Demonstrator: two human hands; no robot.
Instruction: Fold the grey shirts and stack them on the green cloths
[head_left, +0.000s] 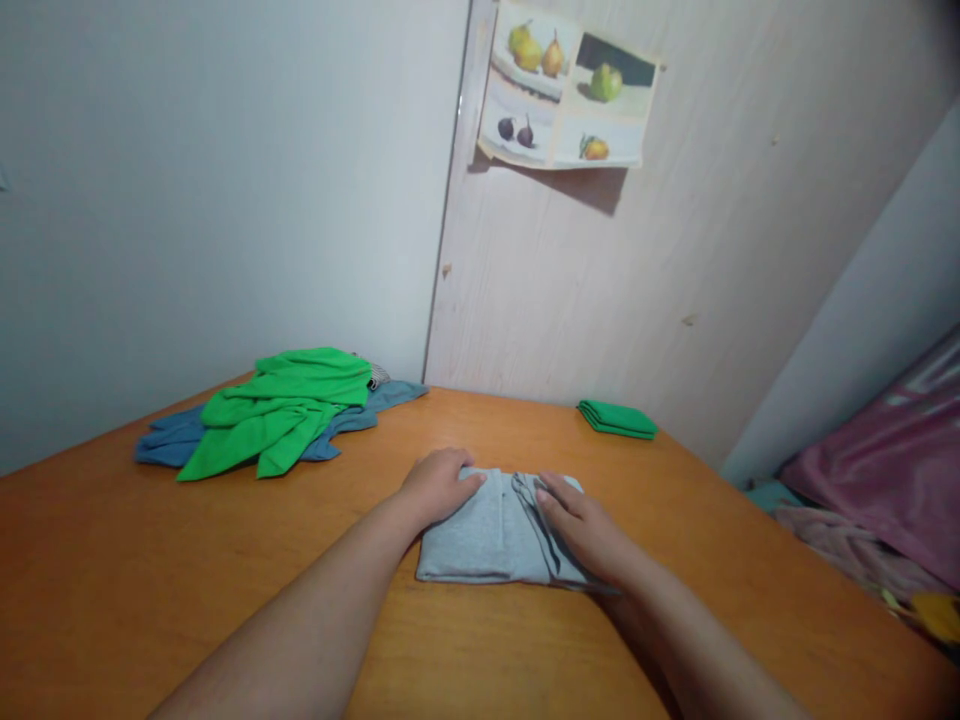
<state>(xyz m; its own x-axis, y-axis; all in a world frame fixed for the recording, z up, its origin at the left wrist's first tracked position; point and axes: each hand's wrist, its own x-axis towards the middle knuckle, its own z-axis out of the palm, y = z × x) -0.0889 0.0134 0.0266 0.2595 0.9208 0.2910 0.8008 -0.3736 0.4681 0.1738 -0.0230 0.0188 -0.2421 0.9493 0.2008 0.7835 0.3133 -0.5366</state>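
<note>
A folded light grey garment (pixel 480 535) lies on the orange wooden table (pixel 187 560) in front of me. My left hand (pixel 437 484) rests on its far left corner, fingers curled down onto the cloth. My right hand (pixel 581 525) lies flat on the garment's right side, fingers stretched out and pressing the folded edge. Neither hand lifts the cloth.
A heap of loose green cloth (pixel 281 408) lies on blue cloth (pixel 172 440) at the table's far left. A small folded green cloth (pixel 617 418) sits at the far right by the wall. A fruit picture (pixel 566 85) hangs above. Purple bedding (pixel 885 470) lies right of the table.
</note>
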